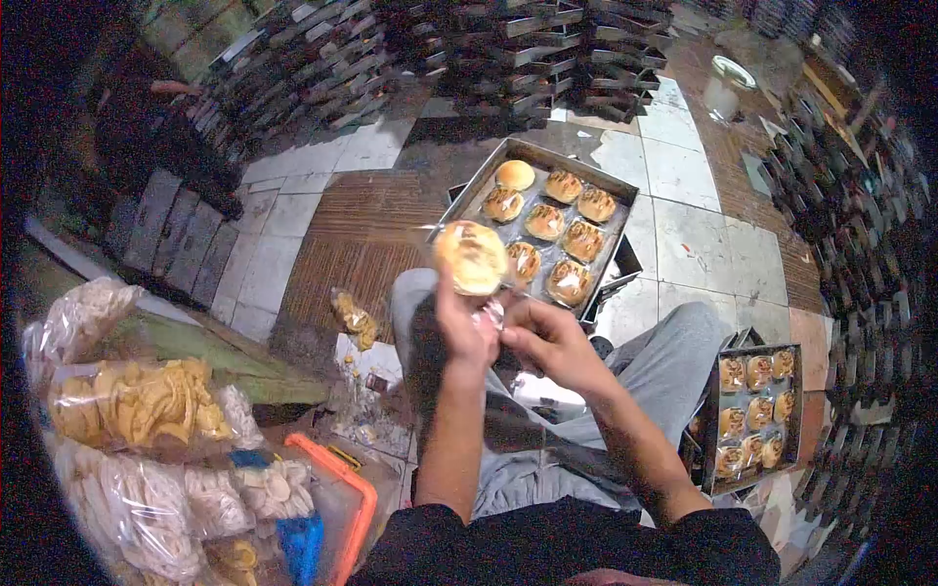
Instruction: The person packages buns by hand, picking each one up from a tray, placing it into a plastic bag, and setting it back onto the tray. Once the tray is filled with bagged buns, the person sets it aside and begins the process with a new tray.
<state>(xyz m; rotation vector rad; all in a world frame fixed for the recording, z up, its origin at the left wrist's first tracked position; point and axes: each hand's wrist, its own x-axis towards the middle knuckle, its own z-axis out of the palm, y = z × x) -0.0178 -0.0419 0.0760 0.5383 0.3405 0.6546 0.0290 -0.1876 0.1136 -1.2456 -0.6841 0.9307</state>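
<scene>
My left hand (465, 327) holds up a round golden bun (471, 258) in clear wrapping, above the near left corner of a metal tray. Close beside it, my right hand (549, 342) pinches the gathered end of the wrapping (491, 314) just below the bun. The metal tray (626, 203) holds several wrapped buns with brown topping, such as one bun (570, 280) near its front edge. A plain-topped bun (515, 176) lies in its far left corner.
To the right stands another tray (711, 476) of wrapped buns. Bags of chips (147, 402) and an orange-rimmed container (363, 508) are at lower left. Stacked dark trays (528, 49) line the back. A white bucket (723, 96) stands at back right; a person (161, 127) is at upper left.
</scene>
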